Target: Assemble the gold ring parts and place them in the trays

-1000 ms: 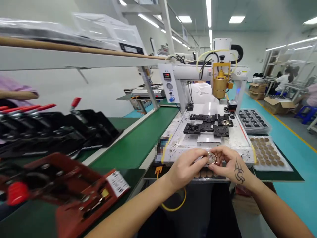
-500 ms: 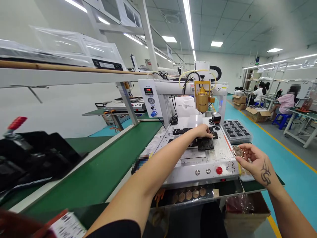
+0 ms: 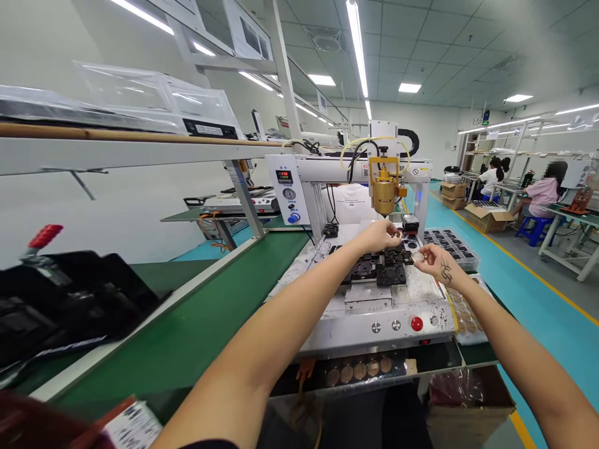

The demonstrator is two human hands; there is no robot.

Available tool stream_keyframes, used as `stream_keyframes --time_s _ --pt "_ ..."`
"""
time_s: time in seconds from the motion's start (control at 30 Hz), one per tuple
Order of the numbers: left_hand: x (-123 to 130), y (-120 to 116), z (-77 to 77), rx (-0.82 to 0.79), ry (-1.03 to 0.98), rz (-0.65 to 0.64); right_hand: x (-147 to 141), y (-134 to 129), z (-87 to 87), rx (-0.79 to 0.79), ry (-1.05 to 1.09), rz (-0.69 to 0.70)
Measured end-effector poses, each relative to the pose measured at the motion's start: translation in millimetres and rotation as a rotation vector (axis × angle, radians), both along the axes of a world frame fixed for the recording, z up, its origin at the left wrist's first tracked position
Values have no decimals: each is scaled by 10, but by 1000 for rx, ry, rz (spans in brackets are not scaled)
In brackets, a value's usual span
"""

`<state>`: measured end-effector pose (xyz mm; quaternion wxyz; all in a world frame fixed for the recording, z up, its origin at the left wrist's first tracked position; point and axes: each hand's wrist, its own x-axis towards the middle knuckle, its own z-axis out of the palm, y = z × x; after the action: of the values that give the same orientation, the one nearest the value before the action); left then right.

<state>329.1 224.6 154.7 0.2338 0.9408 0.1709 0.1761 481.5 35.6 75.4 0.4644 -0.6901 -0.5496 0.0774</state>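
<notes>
My left hand [image 3: 378, 237] is above the black fixture [image 3: 391, 267] on the white machine bed, its fingers pinched on a small round metallic part [image 3: 397, 235]. At the fixture's right edge, my right hand [image 3: 433, 260] grips a round watch-like disc [image 3: 417, 257] between thumb and fingers. The two hands are close together but apart. Over them hangs the machine's gold-coloured dispensing head [image 3: 384, 194]. Part of the fixture is hidden behind my left hand.
A clear tray of black parts [image 3: 449, 246] lies right of the machine, with a tray of round discs [image 3: 468, 318] nearer. The red button [image 3: 417, 323] is on the front panel. A green belt [image 3: 206, 312] runs left. People sit at far-right benches.
My right hand has moved left and inward with the disc, from beside the machine to the fixture. My left hand has lifted slightly, with a round part now showing at its fingertips.
</notes>
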Motion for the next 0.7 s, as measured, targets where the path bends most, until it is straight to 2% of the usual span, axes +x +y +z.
stream_keyframes --time_s 0.13,0.23,0.37,0.5,0.6,0.7 --pt "-477 -162 208 -64 -162 10 154 506 85 -139 -59 127" --pt "-889 -297 257 -85 -269 -5 239 704 134 -231 -99 217" --pt "-1410 -394 187 -65 -357 -34 297 772 138 -288 -158 307" --pt "-1816 -441 61 -19 -386 -31 286 784 82 -270 -246 315" --pt "-2019 -546 -13 -34 -394 18 271 819 33 -220 -308 263" --pt "-2096 -729 -59 -92 -384 99 252 856 19 -167 -351 183"
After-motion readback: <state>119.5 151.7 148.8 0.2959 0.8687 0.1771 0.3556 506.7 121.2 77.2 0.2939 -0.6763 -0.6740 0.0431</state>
